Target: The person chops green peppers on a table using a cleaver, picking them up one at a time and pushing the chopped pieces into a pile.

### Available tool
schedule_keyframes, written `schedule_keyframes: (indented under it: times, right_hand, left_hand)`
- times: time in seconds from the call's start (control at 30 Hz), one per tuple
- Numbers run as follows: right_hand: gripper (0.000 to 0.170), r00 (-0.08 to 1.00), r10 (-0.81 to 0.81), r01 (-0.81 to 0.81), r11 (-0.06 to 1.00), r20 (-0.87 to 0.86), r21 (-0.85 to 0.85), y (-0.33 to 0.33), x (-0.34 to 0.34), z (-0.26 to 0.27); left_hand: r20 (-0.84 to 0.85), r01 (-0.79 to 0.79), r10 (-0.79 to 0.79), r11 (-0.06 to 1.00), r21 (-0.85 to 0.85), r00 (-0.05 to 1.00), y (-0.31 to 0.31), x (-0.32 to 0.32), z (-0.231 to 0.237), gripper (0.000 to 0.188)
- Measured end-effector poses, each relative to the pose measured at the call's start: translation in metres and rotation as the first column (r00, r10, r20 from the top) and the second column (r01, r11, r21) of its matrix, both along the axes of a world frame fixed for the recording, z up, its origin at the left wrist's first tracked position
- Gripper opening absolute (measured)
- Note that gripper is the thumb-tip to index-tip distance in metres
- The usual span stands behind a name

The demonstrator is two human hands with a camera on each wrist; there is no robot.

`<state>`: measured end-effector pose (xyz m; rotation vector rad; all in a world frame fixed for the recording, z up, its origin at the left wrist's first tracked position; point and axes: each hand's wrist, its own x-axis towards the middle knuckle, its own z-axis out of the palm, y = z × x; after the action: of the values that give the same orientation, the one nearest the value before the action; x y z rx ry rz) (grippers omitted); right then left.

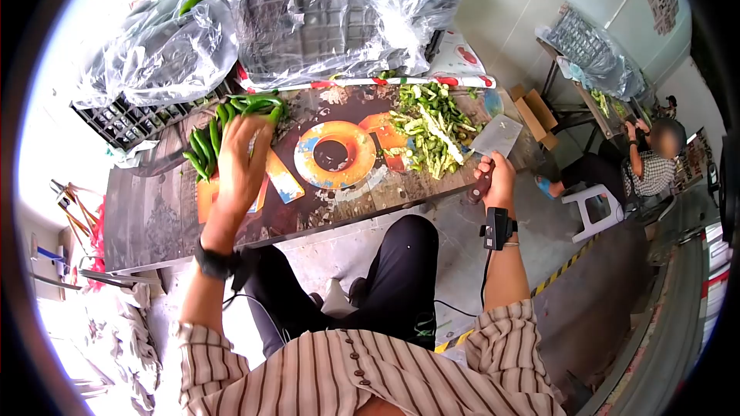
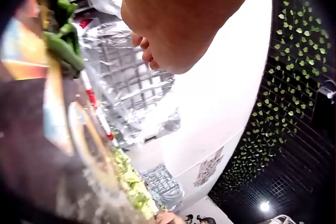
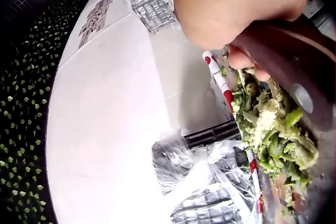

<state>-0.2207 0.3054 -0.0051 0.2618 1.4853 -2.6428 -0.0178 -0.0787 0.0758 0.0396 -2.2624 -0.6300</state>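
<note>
My right hand (image 1: 499, 177) grips the dark handle of a cleaver (image 1: 497, 137), its broad blade pointing away beside the chopped green peppers (image 1: 433, 131) on the wooden table (image 1: 347, 204). The right wrist view shows the cleaver handle (image 3: 273, 61) close up under the curled fingers. Over the whole long green peppers (image 1: 202, 146) at the table's left is my left hand (image 1: 245, 150), fingers bent. A green pepper (image 1: 275, 114) shows right at its fingertips; whether it is held I cannot tell. In the left wrist view, the back of the hand (image 2: 173, 40) hides most fingers.
Plastic-lined crates (image 1: 331, 23) stand along the table's back, with another crate (image 1: 154, 54) at the left. A cardboard box (image 1: 533, 117) sits beyond the right end. Further right, another person (image 1: 651, 177) sits by a white stool (image 1: 593, 208) at a second table.
</note>
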Motion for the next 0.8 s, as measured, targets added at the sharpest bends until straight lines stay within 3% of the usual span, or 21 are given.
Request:
schedule_keyframes:
  times: [0.03, 0.07, 0.17, 0.23, 0.3, 0.43, 0.5, 0.57, 0.63, 0.8]
  right_hand:
    - [0.014, 1.000, 0.007, -0.007, 1.000, 0.018, 0.006, -0.001, 0.001, 0.001]
    - [0.014, 1.000, 0.010, -0.010, 1.000, 0.011, 0.013, -0.003, 0.005, 0.006]
    - [0.013, 0.997, 0.059, -0.053, 0.993, -0.051, 0.101, -0.018, 0.027, 0.027]
    - [0.011, 0.961, 0.258, -0.241, 0.958, -0.102, 0.152, -0.036, 0.061, 0.052]
    - [0.010, 0.918, 0.392, -0.366, 0.896, -0.060, 0.251, -0.056, 0.096, 0.066]
    - [0.012, 0.659, 0.752, -0.706, 0.609, 0.019, 0.362, -0.092, 0.146, 0.070]
    - [0.013, 0.545, 0.835, -0.802, 0.496, 0.070, 0.333, -0.111, 0.165, 0.067]
    - [0.012, 0.459, 0.883, -0.842, 0.399, 0.096, 0.363, -0.122, 0.174, 0.061]
    - [0.013, 0.428, 0.896, -0.846, 0.352, 0.116, 0.399, -0.126, 0.174, 0.059]
    - [0.011, 0.589, 0.800, -0.743, 0.482, 0.112, 0.463, -0.100, 0.151, 0.057]
  left_hand:
    - [0.042, -0.058, 0.054, 0.995, 0.085, 0.998, 0.000, 0.018, -0.017, 0.014]
    - [0.027, -0.079, 0.080, 0.997, -0.026, 0.996, -0.002, 0.033, -0.030, 0.017]
    - [0.102, -0.218, 0.212, 0.975, 0.052, 0.972, -0.003, 0.068, -0.065, 0.027]
    - [0.154, -0.259, 0.252, 0.965, 0.029, 0.956, -0.007, 0.078, -0.074, 0.032]
    - [0.098, -0.270, 0.262, 0.960, 0.073, 0.960, -0.007, 0.078, -0.079, 0.031]
    - [0.025, -0.315, 0.314, 0.948, 0.037, 0.949, -0.003, 0.076, -0.081, 0.021]
    - [-0.060, -0.336, 0.336, 0.942, 0.009, 0.940, -0.002, 0.075, -0.084, 0.014]
    - [-0.051, -0.342, 0.348, 0.935, 0.095, 0.936, -0.003, 0.076, -0.087, 0.016]
    - [-0.070, -0.356, 0.365, 0.928, 0.110, 0.928, -0.004, 0.075, -0.089, 0.022]
    - [-0.092, -0.355, 0.358, 0.933, 0.054, 0.929, -0.002, 0.077, -0.089, 0.022]
